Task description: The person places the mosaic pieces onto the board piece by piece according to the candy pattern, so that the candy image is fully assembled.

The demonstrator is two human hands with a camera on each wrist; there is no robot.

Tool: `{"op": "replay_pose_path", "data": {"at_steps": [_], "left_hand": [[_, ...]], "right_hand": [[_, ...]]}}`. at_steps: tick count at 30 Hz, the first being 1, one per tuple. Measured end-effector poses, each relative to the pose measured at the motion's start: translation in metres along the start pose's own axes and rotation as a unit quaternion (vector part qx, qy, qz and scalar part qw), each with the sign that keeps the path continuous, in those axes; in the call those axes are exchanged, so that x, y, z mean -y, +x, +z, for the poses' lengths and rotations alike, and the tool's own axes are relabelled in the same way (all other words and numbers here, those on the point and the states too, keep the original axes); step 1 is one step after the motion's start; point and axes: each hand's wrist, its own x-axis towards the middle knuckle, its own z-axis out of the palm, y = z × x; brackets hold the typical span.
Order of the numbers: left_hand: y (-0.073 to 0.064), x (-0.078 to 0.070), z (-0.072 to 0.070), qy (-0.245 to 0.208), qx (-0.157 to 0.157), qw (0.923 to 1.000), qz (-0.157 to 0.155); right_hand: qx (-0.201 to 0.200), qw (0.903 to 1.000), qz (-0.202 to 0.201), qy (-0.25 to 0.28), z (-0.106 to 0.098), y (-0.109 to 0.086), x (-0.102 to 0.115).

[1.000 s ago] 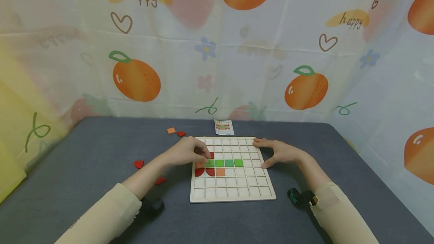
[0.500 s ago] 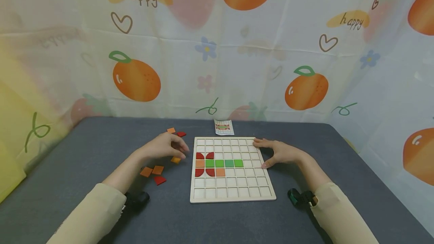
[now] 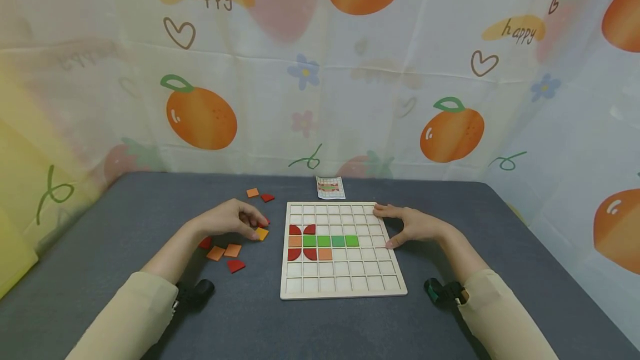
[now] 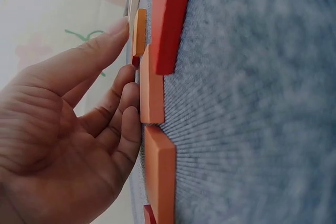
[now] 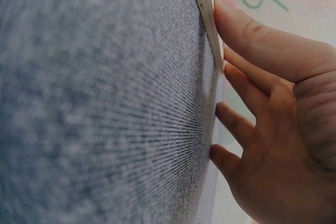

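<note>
My left hand (image 3: 230, 221) is over the loose tiles left of the board, palm down. Its fingertips are at a red piece (image 3: 266, 221), partly hidden by them, and its thumb tip is beside a yellow-orange square tile (image 3: 262, 234). In the left wrist view the thumb reaches out straight above the bent fingers. My right hand (image 3: 412, 224) rests with spread fingers along the right edge of the white grid board (image 3: 345, 283). On the board lie several green squares (image 3: 324, 241), orange squares (image 3: 325, 254) and several red quarter-round pieces (image 3: 310, 254).
Two orange squares (image 3: 232, 250) and a red piece (image 3: 236, 265) lie nearer the front, left of the board. Farther back are an orange square (image 3: 252, 192) and a red piece (image 3: 268, 198). A small printed pattern card (image 3: 330, 188) lies behind the board. A patterned curtain hangs behind the table.
My left hand has left a red quarter-round piece in the board's upper-left area and moved left to the loose tiles. The right hand stays at the board's edge.
</note>
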Motion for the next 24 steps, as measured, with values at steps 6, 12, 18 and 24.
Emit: {"op": "replay_pose_path", "data": {"at_steps": [6,12,18,24], "left_hand": [[0.0000,0.0000,0.0014,0.004,0.008,0.9999,0.005],[0.0001,-0.0014,0.0022,0.017,0.005,0.9998,0.005],[-0.0001,-0.0037,0.0029,0.023,0.001,0.9997,-0.003],[-0.0012,-0.0065,0.0026,0.020,-0.002,0.9998,-0.005]], "right_hand": [[-0.001,1.0000,0.001,0.002,0.0002,-0.0002,-0.0009],[-0.001,1.0000,0.003,0.002,-0.0001,-0.0004,-0.0006],[-0.001,1.0000,0.005,0.004,0.0001,-0.0011,0.0006],[-0.004,0.9999,0.006,0.007,0.0001,-0.0017,0.0029]]}}
